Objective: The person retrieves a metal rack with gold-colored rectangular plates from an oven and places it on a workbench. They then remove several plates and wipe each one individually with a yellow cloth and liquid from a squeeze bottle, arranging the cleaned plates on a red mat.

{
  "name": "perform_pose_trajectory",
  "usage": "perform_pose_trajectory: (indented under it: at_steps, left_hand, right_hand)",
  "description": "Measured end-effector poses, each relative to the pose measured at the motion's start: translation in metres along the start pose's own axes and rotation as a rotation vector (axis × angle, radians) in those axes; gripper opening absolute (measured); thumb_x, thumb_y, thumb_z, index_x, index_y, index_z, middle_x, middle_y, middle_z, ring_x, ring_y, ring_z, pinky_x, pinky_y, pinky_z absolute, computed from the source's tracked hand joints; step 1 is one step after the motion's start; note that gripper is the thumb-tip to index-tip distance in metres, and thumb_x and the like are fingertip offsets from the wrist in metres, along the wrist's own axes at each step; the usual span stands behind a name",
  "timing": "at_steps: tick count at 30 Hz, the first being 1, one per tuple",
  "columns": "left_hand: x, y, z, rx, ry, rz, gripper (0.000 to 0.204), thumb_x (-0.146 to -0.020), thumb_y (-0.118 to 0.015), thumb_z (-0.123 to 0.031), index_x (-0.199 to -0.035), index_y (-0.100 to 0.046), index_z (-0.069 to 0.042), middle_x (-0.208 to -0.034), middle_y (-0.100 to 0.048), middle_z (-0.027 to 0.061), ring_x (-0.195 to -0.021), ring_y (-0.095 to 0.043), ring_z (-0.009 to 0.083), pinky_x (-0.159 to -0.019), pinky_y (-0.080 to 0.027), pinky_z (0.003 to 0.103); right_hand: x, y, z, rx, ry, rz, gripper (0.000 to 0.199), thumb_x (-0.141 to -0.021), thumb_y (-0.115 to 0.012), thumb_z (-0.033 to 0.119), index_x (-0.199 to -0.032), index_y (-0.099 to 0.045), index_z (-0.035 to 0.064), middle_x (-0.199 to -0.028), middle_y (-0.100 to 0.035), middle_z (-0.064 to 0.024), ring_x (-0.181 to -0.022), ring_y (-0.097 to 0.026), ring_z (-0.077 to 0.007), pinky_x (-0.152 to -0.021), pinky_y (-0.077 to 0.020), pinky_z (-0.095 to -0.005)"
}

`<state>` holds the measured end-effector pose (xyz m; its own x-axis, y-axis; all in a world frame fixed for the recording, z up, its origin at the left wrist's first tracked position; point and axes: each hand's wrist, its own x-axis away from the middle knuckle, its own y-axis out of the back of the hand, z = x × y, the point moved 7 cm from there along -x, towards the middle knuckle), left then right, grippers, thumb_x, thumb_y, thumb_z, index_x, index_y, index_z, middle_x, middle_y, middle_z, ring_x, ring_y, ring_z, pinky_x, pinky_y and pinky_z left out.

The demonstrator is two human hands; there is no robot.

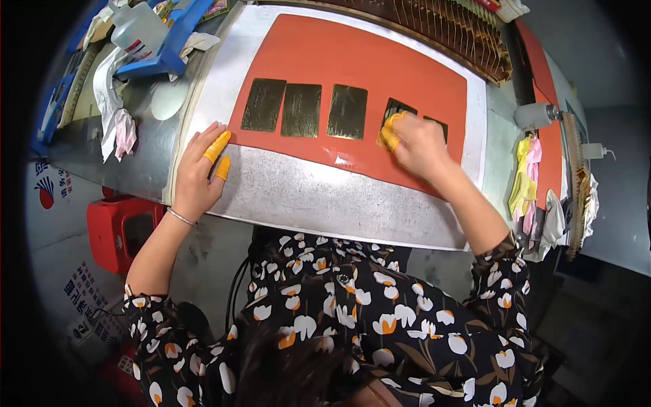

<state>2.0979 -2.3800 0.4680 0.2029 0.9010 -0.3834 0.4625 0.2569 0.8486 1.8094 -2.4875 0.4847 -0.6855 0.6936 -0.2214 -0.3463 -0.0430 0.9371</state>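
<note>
On an orange-red mat (359, 54) lies a row of dark, glossy rectangular plates with streaky, wet-looking faces: a left plate (264, 104), a second plate (300, 110), a middle plate (347, 112), and others partly covered on the right. My right hand (415, 144), yellow cots on its fingers, is closed and pressed down over the fourth plate (399, 105); anything in its fingers is hidden. Part of a further plate (439, 126) shows behind that hand. My left hand (199, 169), also with yellow finger cots, rests flat with fingers stretched at the mat's lower left corner, holding nothing.
Behind the mat stands a long rack (441, 30) of upright thin pieces. A blue holder (178, 47) with a clear bottle (139, 30) is at upper left. Pink and yellow cloths (525, 176) and another bottle (536, 115) lie right. A red stool (112, 230) stands below left.
</note>
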Motion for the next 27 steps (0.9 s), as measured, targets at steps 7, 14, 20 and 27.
perform_pose_trajectory:
  at_steps: [7, 14, 20, 27]
  left_hand:
    - [-0.001, 0.001, -0.001, 0.014, 0.009, 0.013, 0.038, -0.076, -0.055, 0.003, -0.113, -0.055, 0.001, -0.122, -0.052, 0.0139, -0.119, -0.045, 0.0321, -0.102, -0.032, 0.043]
    - [-0.002, 0.0, -0.002, 0.011, 0.025, 0.018, 0.038, -0.075, -0.055, 0.004, -0.113, -0.055, 0.001, -0.121, -0.052, 0.0147, -0.119, -0.045, 0.0327, -0.102, -0.032, 0.043]
    - [-0.003, 0.001, -0.003, 0.009, 0.011, 0.002, 0.038, -0.075, -0.054, 0.004, -0.113, -0.055, 0.001, -0.12, -0.053, 0.0146, -0.118, -0.046, 0.0326, -0.102, -0.032, 0.043]
    - [-0.002, 0.0, -0.002, 0.009, 0.035, 0.008, 0.039, -0.074, -0.056, 0.003, -0.112, -0.055, 0.0, -0.121, -0.052, 0.0127, -0.118, -0.046, 0.0315, -0.101, -0.033, 0.045]
  right_hand:
    - [-0.006, 0.0, -0.012, 0.03, -0.01, -0.035, 0.012, -0.078, -0.06, 0.016, -0.073, -0.058, 0.0051, -0.067, -0.057, -0.0094, -0.059, -0.057, -0.0286, -0.051, -0.0455, -0.0367]
    - [-0.031, 0.011, -0.058, 0.028, -0.214, -0.072, 0.006, -0.073, -0.056, 0.009, -0.077, -0.058, 0.0038, -0.073, -0.059, -0.0139, -0.067, -0.058, -0.034, -0.058, -0.0466, -0.0437]
    - [-0.035, 0.002, -0.045, 0.013, 0.017, 0.0, 0.008, -0.072, -0.059, 0.01, -0.078, -0.058, 0.0047, -0.073, -0.058, -0.0116, -0.067, -0.058, -0.0303, -0.056, -0.0469, -0.0398]
    - [-0.038, -0.001, -0.048, 0.044, 0.045, 0.019, 0.005, -0.074, -0.06, 0.01, -0.077, -0.06, 0.0065, -0.072, -0.058, -0.01, -0.064, -0.058, -0.0287, -0.055, -0.0475, -0.0376]
